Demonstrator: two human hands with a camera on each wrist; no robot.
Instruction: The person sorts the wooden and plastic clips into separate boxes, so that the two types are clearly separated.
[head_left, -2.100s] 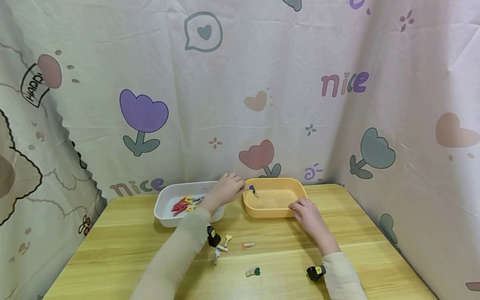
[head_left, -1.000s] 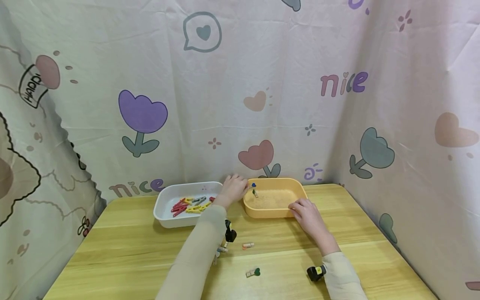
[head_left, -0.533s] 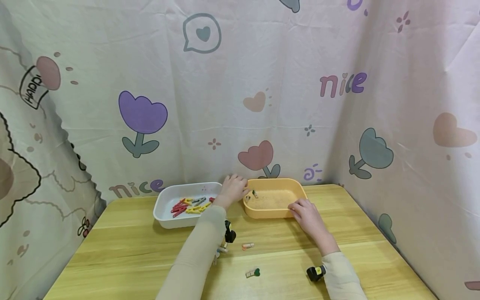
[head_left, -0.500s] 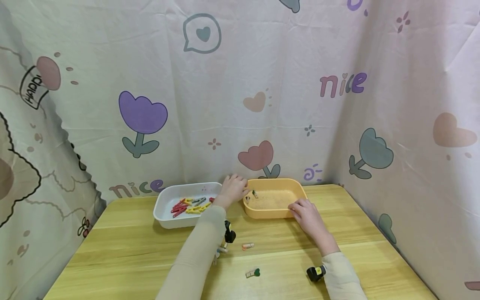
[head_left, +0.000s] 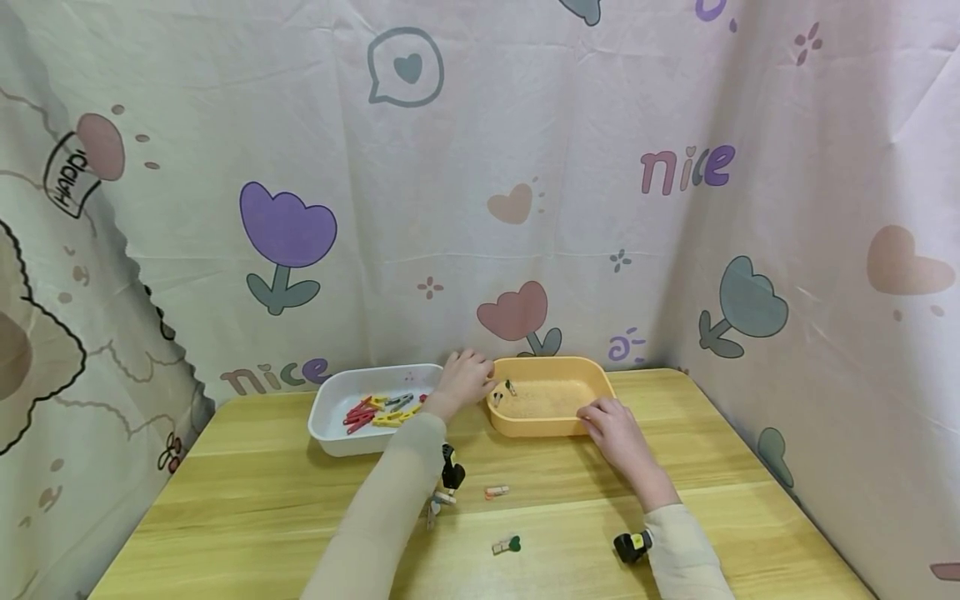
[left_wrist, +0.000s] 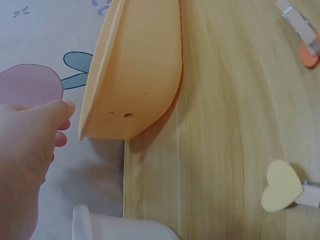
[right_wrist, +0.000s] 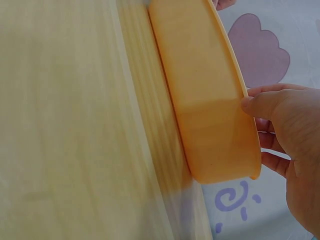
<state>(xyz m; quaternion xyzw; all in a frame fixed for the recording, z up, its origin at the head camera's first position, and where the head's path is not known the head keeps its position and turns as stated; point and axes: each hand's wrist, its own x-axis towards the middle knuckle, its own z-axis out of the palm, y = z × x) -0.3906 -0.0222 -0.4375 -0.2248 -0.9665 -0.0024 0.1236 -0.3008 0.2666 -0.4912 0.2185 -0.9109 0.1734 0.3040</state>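
My left hand [head_left: 463,380] hovers at the left rim of the yellow plastic basin [head_left: 551,427]. In the left wrist view its thumb and fingers are loosely bent beside the rim, with nothing seen between them. Two small wooden clothespins lie inside at the basin's left end: one nearer the rim [head_left: 497,398], the other with a green top [head_left: 511,387]. My right hand [right_wrist: 295,130] pinches the basin's near rim toward the right, thumb outside and fingers inside.
A white basin [head_left: 352,446] at left holds red, yellow and grey plastic clothespins. On the table lie an orange-topped clothespin [head_left: 496,492], a green-heart clothespin [head_left: 507,545] and a small cluster [head_left: 435,505] by my left sleeve. A patterned curtain [head_left: 405,208] hangs behind.
My left hand moved right from over the white basin to the yellow one and let go a blue-heart clothespin, which dropped into its left end. The right hand stayed on the rim.
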